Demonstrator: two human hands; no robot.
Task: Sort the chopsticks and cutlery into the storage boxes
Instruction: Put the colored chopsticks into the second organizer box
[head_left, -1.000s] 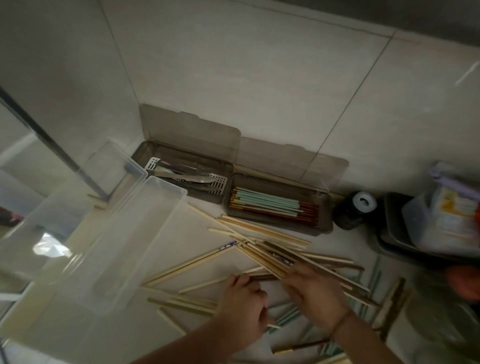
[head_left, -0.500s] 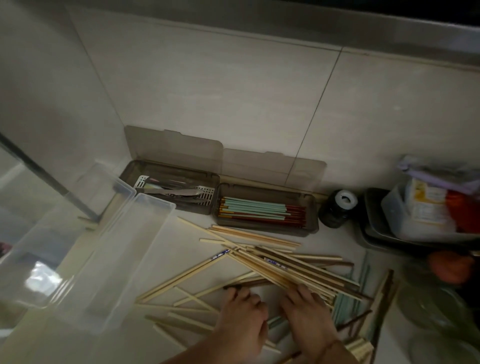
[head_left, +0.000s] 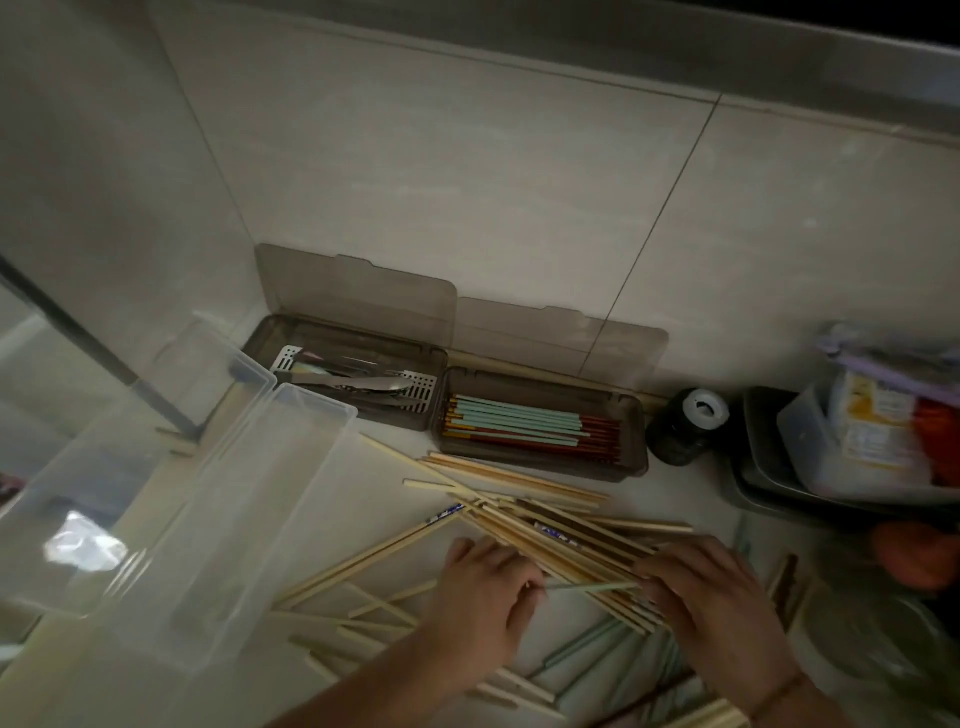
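Chopsticks (head_left: 550, 525) of pale wood lie in a loose fan across the lower middle of the frame, many of them crossing one another, with more scattered toward the bottom edge. Both hands sit in that heap. The left hand (head_left: 483, 587), low and centre, has its fingers curled and seems to pinch the end of a single mint-green chopstick (head_left: 592, 587) that runs rightward toward the other hand. The right hand (head_left: 711, 587), lower right, lies over the bundle of wooden sticks with its fingers bent down onto them; whether it truly grips them or only presses them flat, I cannot tell.

Against the wall, at mid-frame, stand two smoky storage boxes with their lids tipped up. The left box (head_left: 358, 332) holds metal cutlery (head_left: 363, 384) on a perforated tray. The right box (head_left: 540, 467) holds a neat row of green and red chopsticks (head_left: 530, 426). So that part of the sorting looks done, or nearly.

Two clear plastic bins (head_left: 249, 493) fill the left of the frame and appear to hold nothing (the glare makes that hard to swear to). A dark jar (head_left: 685, 426) and a tray of packets (head_left: 857, 441) stand at the right.

Judging by the heap, most of the wooden chopsticks are unsorted, and a few green ones lie among them at the bottom of the frame. The task looks roughly halfway, with the largest pile left.
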